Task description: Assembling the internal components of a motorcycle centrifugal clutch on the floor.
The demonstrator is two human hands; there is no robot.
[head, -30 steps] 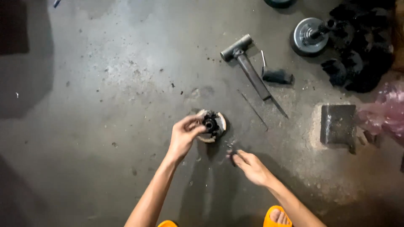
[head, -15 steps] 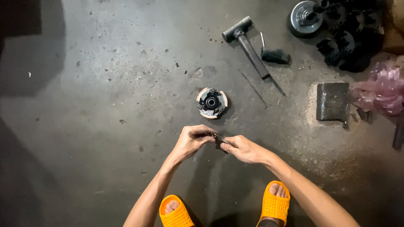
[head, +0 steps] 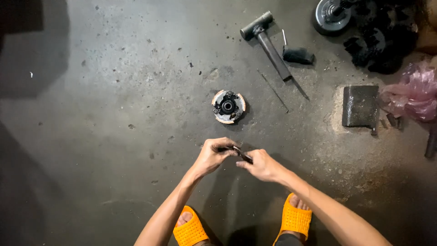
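— Head view, left to right: what has changed on the floor?

— My left hand (head: 213, 155) has come off the round clutch part (head: 228, 106), which a second ago it was gripping. That part now sits alone on the concrete floor (head: 114, 91), just beyond my fingers. Both hands have drawn back towards my orange sandals (head: 191, 230).

— And what are you holding?

— A small dark metal piece (head: 242, 155), pinched between both hands. My left hand is clenched on its near end, my right hand (head: 260, 165) grasps the other end. I cannot tell exactly what it is; it is too small.

— What does that mean for the work?

— I judge the work has shifted from the round part to this small piece.

— And further right?

— The hammer (head: 266, 41), the dark block (head: 359, 105) and the pink bag (head: 412, 93) lie untouched, though the view has shifted a little.
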